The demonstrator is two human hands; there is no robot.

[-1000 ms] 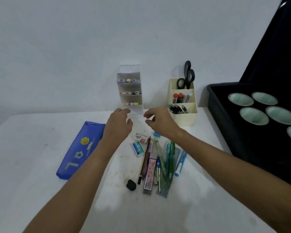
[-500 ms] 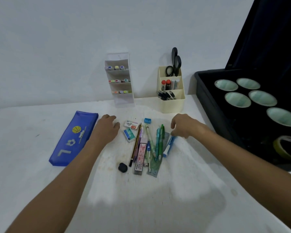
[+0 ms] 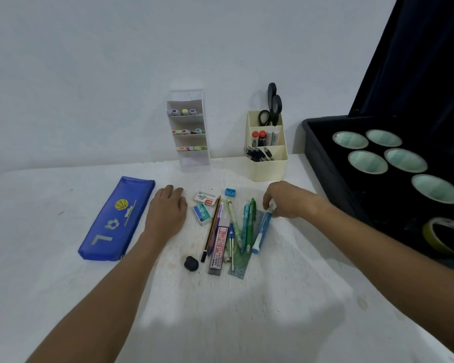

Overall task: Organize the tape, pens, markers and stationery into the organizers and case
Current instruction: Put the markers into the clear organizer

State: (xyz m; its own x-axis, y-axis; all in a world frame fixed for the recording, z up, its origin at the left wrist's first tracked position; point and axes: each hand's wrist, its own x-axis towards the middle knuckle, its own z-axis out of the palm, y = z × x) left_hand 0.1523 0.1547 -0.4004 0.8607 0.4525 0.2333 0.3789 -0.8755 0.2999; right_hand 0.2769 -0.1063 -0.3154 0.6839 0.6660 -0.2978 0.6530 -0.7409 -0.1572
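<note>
Fingers of our right hand (image 3: 286,200) pinch the top of the blue pen (image 3: 262,226) at the pile's right edge on the table (image 3: 247,310), likely bound for the cream organizer (image 3: 268,166), while our left hand (image 3: 168,210) rests flat and relaxed beside the blue case (image 3: 116,218).

The white table (image 3: 286,310) carries a blue pencil case (image 3: 116,218) left of the left grip (image 3: 168,208), a heap of pens (image 3: 236,229) and two small boxes (image 3: 203,205) between both grips, two organizers (image 3: 189,129) beyond them, and a black tray (image 3: 323,153) right of the right grip (image 3: 286,200).
</note>
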